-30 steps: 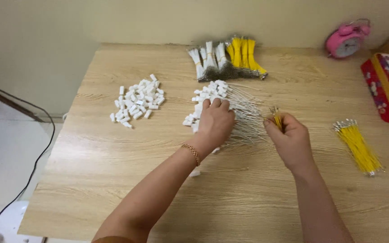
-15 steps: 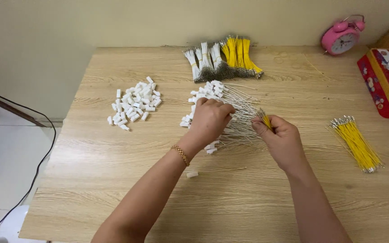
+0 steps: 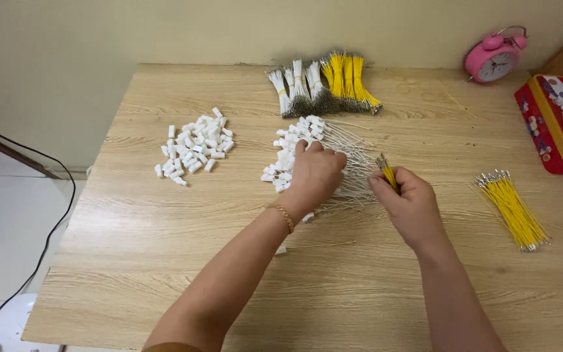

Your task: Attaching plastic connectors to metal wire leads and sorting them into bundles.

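Pinching yellow wires (image 3: 387, 175), right hand (image 3: 412, 208); left hand (image 3: 314, 176) curled on white-wire pile (image 3: 333, 163)

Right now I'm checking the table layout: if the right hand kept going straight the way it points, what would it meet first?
The right hand points up and left, holding a yellow wire. It would probably first meet the white wires fanned out beside it, though their height is hard to judge.

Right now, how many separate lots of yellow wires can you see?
3: a bundle at the table's back edge, a loose bunch at the right, and a few in the right hand. Others may be hidden.
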